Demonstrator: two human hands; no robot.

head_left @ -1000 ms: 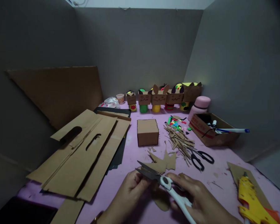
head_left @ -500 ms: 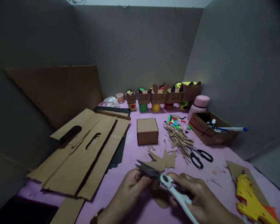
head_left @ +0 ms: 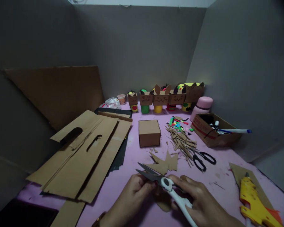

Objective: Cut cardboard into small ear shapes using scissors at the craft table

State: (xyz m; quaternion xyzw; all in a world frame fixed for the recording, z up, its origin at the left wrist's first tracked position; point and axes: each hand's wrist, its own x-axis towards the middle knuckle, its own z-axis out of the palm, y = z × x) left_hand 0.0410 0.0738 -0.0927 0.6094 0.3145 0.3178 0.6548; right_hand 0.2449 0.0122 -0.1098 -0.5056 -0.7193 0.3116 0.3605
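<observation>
Scissors [head_left: 166, 184] gripped by the right hand [head_left: 200, 196] gape wider than before, left hand [head_left: 135, 194] pinching cardboard [head_left: 164, 204].

Our bare left hand [head_left: 139, 190] sits low in the frame, just left of the bottom centre, its wrist [head_left: 113, 214] slanting up from the bottom edge, fingers curled and thumb [head_left: 148, 188] pointing right. To the right of centre, our bare right hand [head_left: 197, 195] closes in a grip, index finger [head_left: 176, 180] reaching toward the upper left. Some of our fingertips are hidden.
</observation>
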